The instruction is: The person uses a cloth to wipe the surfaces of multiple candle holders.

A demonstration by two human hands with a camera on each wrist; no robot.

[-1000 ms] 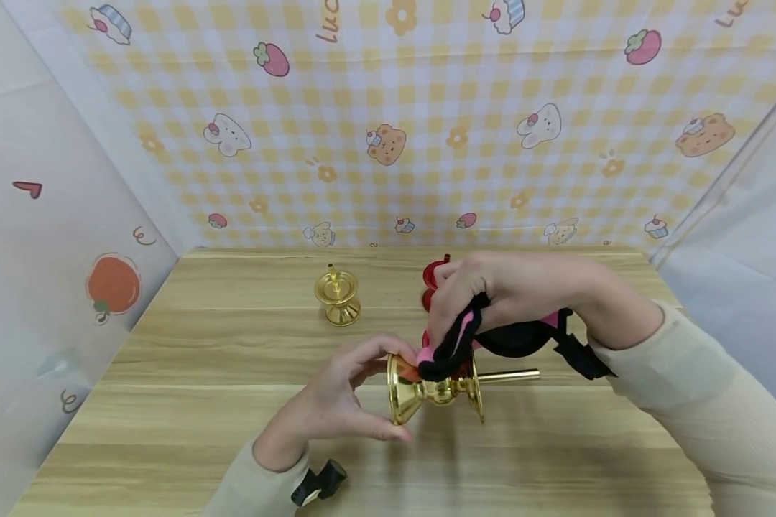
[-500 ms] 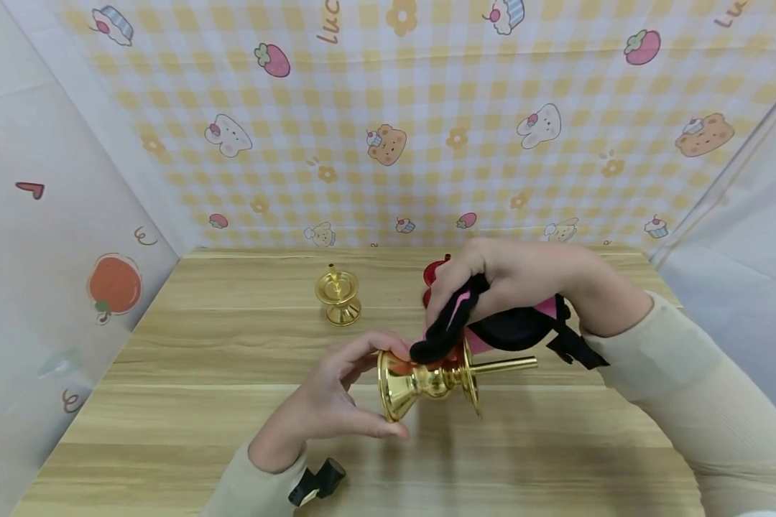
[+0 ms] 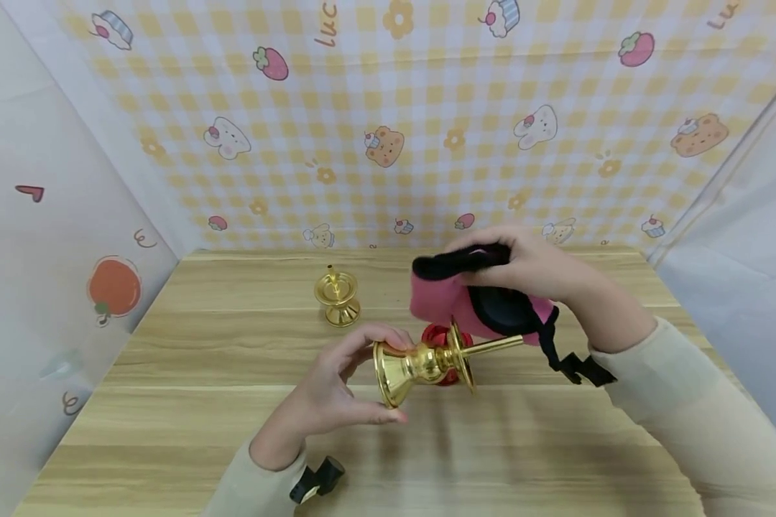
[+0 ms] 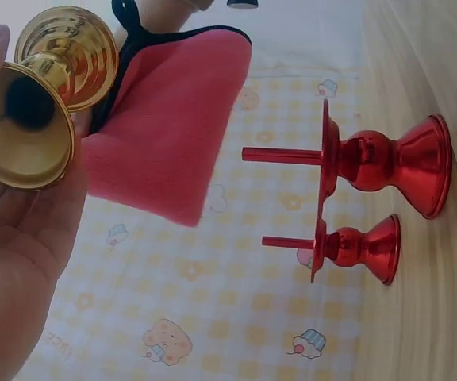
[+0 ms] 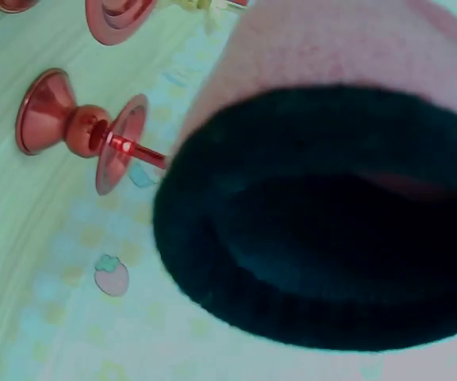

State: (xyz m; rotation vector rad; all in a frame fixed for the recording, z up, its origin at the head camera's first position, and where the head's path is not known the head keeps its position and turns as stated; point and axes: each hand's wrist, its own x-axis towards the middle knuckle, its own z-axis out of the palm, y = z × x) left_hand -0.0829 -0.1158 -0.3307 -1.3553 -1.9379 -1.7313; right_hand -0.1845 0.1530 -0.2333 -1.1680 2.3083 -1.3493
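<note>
My left hand [image 3: 336,391] grips the flared base of a gold candlestick [image 3: 430,365] between thumb and fingers. The candlestick lies nearly sideways above the table, its thin tube pointing right and slightly up. In the left wrist view the hollow underside [image 4: 22,147] of its base faces the camera. My right hand [image 3: 539,262] holds a pink cloth [image 3: 438,298] with black edging by its upper edge. That cloth hangs just above and behind the candlestick's dish, overlapping the dish's rim in the head view. The right wrist view is mostly filled by the cloth's black edge [image 5: 332,131].
Farther back on the wooden table [image 3: 233,359], a second gold candlestick [image 3: 343,312] stands upright at left. Two red candlesticks, one larger [image 4: 371,161] and one smaller [image 4: 351,247], stand behind the held one, mostly hidden in the head view. A checked backdrop [image 3: 427,108] rises behind.
The right hand has raised the cloth off the candlestick's body and away from me, uncovering the metal. The left hand's candlestick has shifted slightly left and up, its tube tipping upward.
</note>
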